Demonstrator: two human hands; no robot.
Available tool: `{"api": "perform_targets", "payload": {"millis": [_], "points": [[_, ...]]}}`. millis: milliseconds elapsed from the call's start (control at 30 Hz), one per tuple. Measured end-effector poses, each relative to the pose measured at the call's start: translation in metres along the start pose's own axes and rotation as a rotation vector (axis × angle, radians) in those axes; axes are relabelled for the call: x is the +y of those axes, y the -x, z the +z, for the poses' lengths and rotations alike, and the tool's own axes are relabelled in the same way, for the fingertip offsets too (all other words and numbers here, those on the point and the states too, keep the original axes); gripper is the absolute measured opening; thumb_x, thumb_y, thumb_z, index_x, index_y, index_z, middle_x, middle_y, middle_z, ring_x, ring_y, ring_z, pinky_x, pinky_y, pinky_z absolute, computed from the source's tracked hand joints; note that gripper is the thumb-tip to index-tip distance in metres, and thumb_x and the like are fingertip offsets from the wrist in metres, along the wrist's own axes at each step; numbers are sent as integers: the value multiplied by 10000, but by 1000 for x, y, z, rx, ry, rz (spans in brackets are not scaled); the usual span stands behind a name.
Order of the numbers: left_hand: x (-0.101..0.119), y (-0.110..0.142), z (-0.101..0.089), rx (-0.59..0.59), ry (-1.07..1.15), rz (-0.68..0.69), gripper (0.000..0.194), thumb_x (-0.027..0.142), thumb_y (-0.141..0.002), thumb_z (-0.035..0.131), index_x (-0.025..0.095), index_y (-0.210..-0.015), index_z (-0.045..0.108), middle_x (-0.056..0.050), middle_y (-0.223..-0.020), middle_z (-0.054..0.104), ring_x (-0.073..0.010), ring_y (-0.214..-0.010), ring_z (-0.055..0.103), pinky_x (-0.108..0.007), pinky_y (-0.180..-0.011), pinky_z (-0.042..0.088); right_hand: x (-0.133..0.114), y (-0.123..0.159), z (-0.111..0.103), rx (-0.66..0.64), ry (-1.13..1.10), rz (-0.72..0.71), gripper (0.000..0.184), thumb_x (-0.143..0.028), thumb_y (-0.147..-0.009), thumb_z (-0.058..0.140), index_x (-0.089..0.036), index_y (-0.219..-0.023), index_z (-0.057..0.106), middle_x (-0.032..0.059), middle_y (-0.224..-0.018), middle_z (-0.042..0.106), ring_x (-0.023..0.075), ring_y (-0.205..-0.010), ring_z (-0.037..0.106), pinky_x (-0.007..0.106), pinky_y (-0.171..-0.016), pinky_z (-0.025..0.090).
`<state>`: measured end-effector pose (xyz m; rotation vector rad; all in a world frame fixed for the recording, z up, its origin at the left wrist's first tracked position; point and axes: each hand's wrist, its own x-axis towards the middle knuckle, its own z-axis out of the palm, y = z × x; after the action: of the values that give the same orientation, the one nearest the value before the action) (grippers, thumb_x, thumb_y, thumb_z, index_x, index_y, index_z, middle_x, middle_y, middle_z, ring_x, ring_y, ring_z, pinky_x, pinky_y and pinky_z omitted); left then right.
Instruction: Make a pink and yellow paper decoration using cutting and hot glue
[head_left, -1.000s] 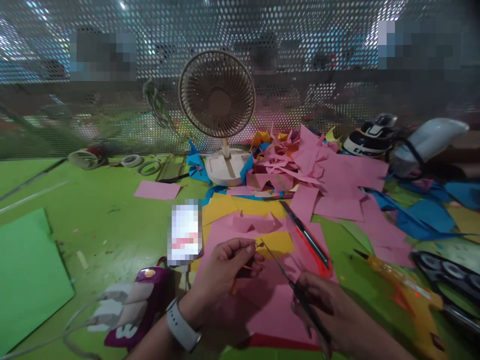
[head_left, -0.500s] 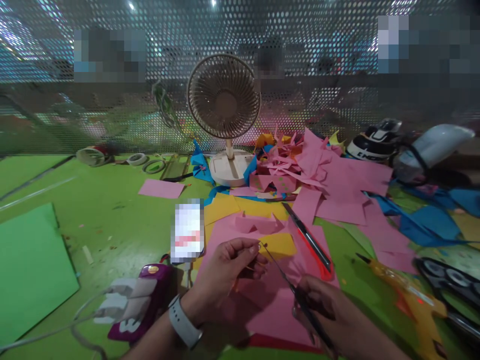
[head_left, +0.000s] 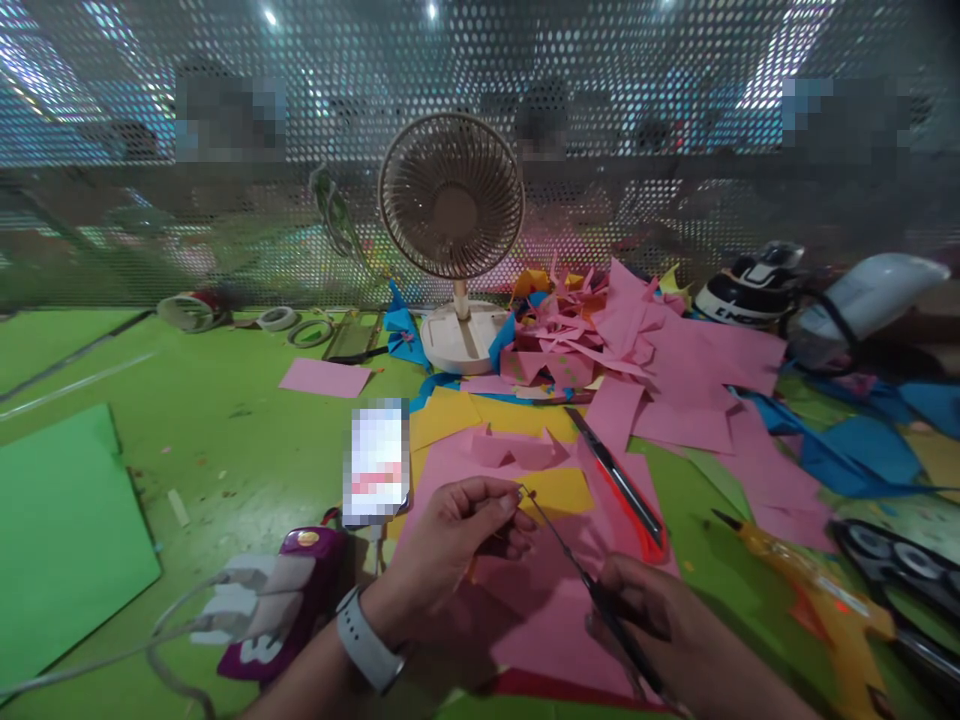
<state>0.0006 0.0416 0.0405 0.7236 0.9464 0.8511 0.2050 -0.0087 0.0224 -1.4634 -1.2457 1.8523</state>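
My left hand [head_left: 461, 530], with a pale watch strap at the wrist, is closed in a pinch. Whatever sits between its thumb and finger is too small to name. A slender tool [head_left: 616, 625] with a dark handle and a thin metal shaft is held in my right hand [head_left: 651, 605]. Its tip, with a tiny brownish bit at it, meets the left fingertips. Both hands are over a pink sheet [head_left: 525, 620] and a yellow paper piece [head_left: 566, 490]. Just beyond them stands a folded pink paper piece [head_left: 514, 452]. A red-and-black utility knife [head_left: 619, 480] lies to the right.
An orange glue gun [head_left: 821, 585] and black-handled scissors [head_left: 911, 570] lie at right. At left are a phone [head_left: 377, 460] and a purple power strip [head_left: 281, 610] with plugs. A fan [head_left: 454, 215] and pink paper scraps [head_left: 577, 320] stand behind, before a perforated screen.
The whole view has shifted slightly. Both hands keep nearly the same pose, the tool's tip still at the left fingertips.
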Motion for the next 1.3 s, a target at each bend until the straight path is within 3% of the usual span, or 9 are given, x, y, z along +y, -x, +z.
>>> {"api": "perform_targets", "payload": {"millis": [167,467,700,900,1100,1300], "points": [[-1,-1,-1,-4,-9,3,226,309,-759,700,115,-861,644,-51,-730,688,-92,-572,610,-202,-578,488,2,1,3,64,-43,-14,395,-410,-618,763,-187,-654,440,-79,-579,416,50,-517,363,151,-458,287],[-3,-2,-3,-14,-12,17,219,299,-776,685,113,-879,634,-56,-740,685,-92,-588,607,-204,-590,486,-3,1,0,41,5,29,403,-438,-600,768,-193,-667,455,-82,-564,423,55,-508,370,159,-474,319],[-1,-1,-3,-17,-28,16,215,302,-777,683,117,-873,631,-58,-764,684,-108,-624,620,-238,-638,499,2,-1,2,103,17,8,434,-435,-590,774,-196,-615,413,-89,-516,393,52,-476,336,163,-431,265],[2,0,-4,-26,-18,4,301,322,-758,700,129,-978,624,-71,-834,692,-137,-683,646,-290,-713,506,2,-2,-2,62,-13,-5,425,-418,-584,788,-192,-626,430,-87,-525,399,52,-476,326,166,-433,264],[3,0,-5,-24,-31,25,349,320,-768,691,123,-1042,602,-86,-871,697,-139,-687,652,-285,-702,502,10,-3,-3,17,13,-53,440,-516,-674,700,-197,-622,402,-86,-521,354,54,-465,299,171,-416,239],[2,0,-4,-35,-41,7,388,342,-763,694,113,-1059,588,-96,-869,692,-131,-656,647,-271,-675,497,12,-2,-1,27,33,-61,471,-590,-652,678,-196,-644,420,-76,-542,366,63,-490,314,179,-436,242]]}}
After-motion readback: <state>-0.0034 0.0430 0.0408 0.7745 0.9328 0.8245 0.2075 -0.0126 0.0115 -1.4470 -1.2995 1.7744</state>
